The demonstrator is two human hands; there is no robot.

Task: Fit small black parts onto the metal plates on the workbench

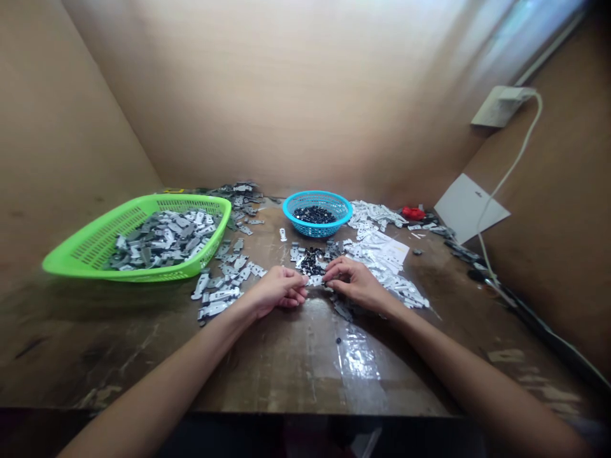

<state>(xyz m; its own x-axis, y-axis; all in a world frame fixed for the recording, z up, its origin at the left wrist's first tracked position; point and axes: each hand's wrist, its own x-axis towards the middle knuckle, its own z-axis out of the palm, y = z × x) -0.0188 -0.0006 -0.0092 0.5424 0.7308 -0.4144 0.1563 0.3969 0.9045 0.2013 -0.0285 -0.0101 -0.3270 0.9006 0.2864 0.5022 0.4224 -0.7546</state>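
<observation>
The bench looks like brown wood, scuffed and worn, with a slick, glossy patch near its front edge. The green basket and blue basket are smooth, perforated plastic with a slight shine. Flat grey-and-white pieces look smooth, metal or plastic unclear; small black pieces carry glossy glints. The back panel is smooth, wood-like, softly sheened; the white socket box looks plastic.

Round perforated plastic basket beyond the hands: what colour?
The round plastic basket is bright blue; the head view shows it best.
</observation>
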